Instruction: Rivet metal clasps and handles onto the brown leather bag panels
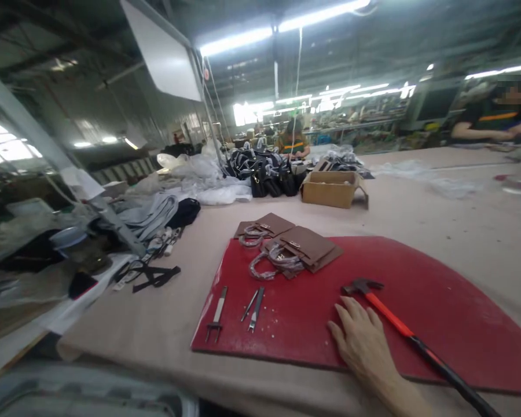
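My right hand lies palm down on the red mat, its fingers spread and nothing held. Just beyond and to the right of it rests a claw hammer with an orange and black handle; whether the fingertips touch it I cannot tell. Left of the hand are a two-pronged metal tool, a flat metal punch and a thin metal rod. Small pale bits lie near them. At the mat's far edge are two brown handbags with plastic-wrapped handles. My left hand is out of view.
An opened cardboard box and a pile of black bags stand farther back on the table. Clear plastic and grey straps crowd the left side. A metal post rises at left. Co-workers sit beyond.
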`<action>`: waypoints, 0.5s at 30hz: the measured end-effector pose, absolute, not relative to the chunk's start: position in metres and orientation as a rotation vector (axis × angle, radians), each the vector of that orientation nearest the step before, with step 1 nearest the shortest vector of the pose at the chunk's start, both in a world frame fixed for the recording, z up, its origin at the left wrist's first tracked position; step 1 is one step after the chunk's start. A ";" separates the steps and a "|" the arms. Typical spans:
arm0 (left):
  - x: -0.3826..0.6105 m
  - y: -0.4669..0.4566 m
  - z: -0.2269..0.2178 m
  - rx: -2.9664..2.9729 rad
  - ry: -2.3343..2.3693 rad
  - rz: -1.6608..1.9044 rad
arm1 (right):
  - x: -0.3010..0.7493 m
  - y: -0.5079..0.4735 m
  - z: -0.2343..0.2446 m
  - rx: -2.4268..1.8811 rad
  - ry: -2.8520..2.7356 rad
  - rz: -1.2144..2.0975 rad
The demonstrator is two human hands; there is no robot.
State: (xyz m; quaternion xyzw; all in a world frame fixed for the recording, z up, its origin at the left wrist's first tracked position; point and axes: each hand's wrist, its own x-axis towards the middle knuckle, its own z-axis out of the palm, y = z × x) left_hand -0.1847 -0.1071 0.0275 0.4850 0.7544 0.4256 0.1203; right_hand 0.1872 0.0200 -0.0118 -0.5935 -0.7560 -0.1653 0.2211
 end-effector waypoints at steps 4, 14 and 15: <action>-0.156 -0.060 0.023 1.844 1.979 1.405 | 0.190 0.020 -0.014 -1.656 -2.047 -0.398; -0.070 0.157 0.057 2.812 1.545 0.575 | 0.184 0.012 -0.004 -1.706 -1.963 -0.235; -0.070 0.164 0.058 2.869 1.484 0.504 | 0.184 0.012 -0.004 -1.712 -1.956 -0.228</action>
